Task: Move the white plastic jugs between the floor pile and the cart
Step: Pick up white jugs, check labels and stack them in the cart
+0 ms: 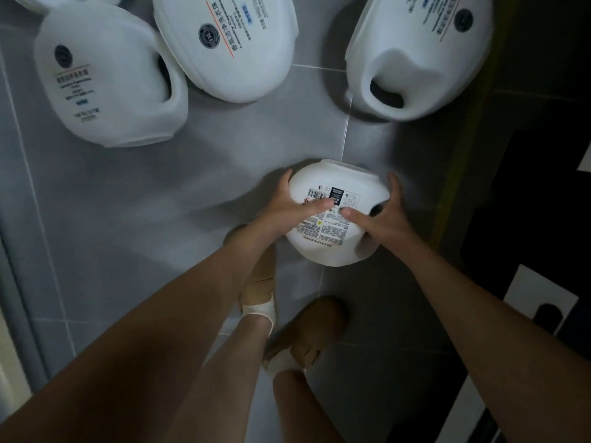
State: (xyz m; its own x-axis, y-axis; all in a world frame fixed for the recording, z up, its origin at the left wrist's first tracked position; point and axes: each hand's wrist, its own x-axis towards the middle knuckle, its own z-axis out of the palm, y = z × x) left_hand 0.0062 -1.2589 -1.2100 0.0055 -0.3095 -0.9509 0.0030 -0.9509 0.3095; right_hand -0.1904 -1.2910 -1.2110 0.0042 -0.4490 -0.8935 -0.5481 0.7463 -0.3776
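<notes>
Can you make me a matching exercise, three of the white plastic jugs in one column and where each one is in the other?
Column one:
1. white plastic jug with printed label and barcode
2. white plastic jug with red line on its label
3. white plastic jug with scooped handle opening

Column two:
A. floor, top right
B. held between both hands
C. floor, top middle

Pairs: 1-B, 2-C, 3-A

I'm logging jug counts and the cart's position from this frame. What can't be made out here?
- The cart: not in the head view at all.
- Pile size: the jug at the top left corner is cut off by the frame edge.
- Label text on the held jug: too small and partly covered by the left hand and right hand.
- Whether the jugs are full: opaque walls.
</notes>
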